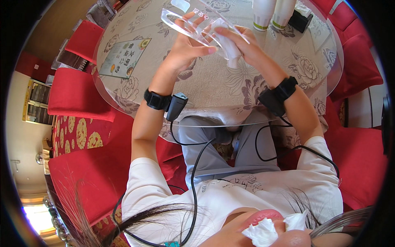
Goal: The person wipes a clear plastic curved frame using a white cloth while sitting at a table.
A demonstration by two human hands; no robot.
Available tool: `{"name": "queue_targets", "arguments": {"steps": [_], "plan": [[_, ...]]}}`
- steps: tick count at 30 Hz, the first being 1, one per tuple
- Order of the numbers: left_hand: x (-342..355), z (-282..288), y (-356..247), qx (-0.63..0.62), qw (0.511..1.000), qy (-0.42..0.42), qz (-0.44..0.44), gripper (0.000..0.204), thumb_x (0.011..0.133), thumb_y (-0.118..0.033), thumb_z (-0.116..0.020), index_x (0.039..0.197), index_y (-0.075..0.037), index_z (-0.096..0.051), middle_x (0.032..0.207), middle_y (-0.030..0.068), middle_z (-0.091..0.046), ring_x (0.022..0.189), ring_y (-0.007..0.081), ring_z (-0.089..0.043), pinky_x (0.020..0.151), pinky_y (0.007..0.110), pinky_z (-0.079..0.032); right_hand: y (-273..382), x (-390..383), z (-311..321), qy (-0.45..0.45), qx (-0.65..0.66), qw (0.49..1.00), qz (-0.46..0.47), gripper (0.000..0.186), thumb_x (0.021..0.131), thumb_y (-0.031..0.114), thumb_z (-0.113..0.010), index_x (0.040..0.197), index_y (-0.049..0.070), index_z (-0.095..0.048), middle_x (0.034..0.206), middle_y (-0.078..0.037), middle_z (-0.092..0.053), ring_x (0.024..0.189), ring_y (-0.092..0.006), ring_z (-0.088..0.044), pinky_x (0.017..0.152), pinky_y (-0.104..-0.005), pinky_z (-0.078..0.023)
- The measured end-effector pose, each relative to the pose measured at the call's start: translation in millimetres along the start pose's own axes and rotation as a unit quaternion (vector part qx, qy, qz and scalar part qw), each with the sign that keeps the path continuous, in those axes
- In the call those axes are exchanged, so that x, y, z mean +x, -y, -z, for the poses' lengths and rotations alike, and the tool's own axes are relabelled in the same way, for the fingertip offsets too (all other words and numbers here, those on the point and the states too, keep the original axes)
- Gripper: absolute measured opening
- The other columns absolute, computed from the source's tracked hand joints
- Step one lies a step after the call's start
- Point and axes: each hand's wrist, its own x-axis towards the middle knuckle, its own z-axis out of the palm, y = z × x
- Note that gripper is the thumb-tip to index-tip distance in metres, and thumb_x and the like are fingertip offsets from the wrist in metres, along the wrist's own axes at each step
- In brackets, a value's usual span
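Red chairs (80, 92) ring a round desk (214, 88) under a flowered cloth and a glass top. At twelve o'clock, lifted over the desk, is a see-through plastic piece (203, 15) with white lettering and a cut-out. The left hand (185, 47) supports it from nearer eleven o'clock, fingers spread wide behind it, partly hidden, thumb reaching toward one o'clock. The right hand (247, 45), on the one o'clock side, has its fingers closed round a white tissue (229, 45) that lies against the plastic. Paper cups (262, 14) and a black tissue box (300, 21) stand toward one o'clock; a printed card (125, 57) lies toward half past ten. The plastic looks light, stiff and smooth, so probably slippery and easily scratched or cracked at its narrow strips; its rim seems the safest hold. The tissue should be soft, tearing easily if dragged.
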Motion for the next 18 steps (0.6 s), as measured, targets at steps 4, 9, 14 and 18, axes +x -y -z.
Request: {"name": "queue_targets", "arguments": {"steps": [4,9,14,18], "plan": [[-2,-1,0,0.065,0.998,0.024,-0.001,0.091,0.058,0.005,-0.071,0.124,-0.012,-0.012,0.132,0.018,-0.023,0.121,0.0308,-0.032,0.096,0.04,-0.037,4,-3,-2,-0.01,-0.03,0.999,-0.013,0.054,0.065,0.045,-0.072,0.087,-0.003,-0.061,0.073,-0.011,-0.062,0.059,-0.0152,-0.062,0.049,-0.0223,-0.05],[-2,-6,-2,0.077,0.997,0.031,-0.008,0.092,0.057,0.004,-0.072,0.123,-0.012,-0.01,0.131,0.0183,-0.027,0.117,0.0277,-0.037,0.096,0.038,-0.038,6,-3,-2,-0.031,-0.097,0.994,-0.043,0.051,0.065,0.044,-0.071,0.086,-0.002,-0.062,0.071,-0.006,-0.061,0.058,-0.011,-0.059,0.048,-0.0212,-0.046],[-4,-6,-2,0.121,0.992,0.044,-0.003,0.091,0.059,0.003,-0.071,0.124,-0.01,-0.008,0.129,0.019,-0.032,0.115,0.0277,-0.041,0.093,0.037,-0.041,3,-2,-2,-0.03,-0.132,0.988,-0.069,0.05,0.067,0.043,-0.07,0.088,-0.002,-0.062,0.072,-0.007,-0.061,0.059,-0.0111,-0.059,0.048,-0.0215,-0.046],[-4,-8,2,0.094,0.995,0.036,-0.002,0.093,0.06,0.003,-0.071,0.125,-0.006,-0.005,0.129,0.0191,-0.032,0.115,0.0289,-0.041,0.09,0.038,-0.044,-8,4,4,-0.002,-0.105,0.992,-0.075,0.048,0.07,0.04,-0.069,0.094,-0.001,-0.061,0.079,-0.006,-0.061,0.064,-0.0099,-0.059,0.051,-0.0208,-0.046]]}}
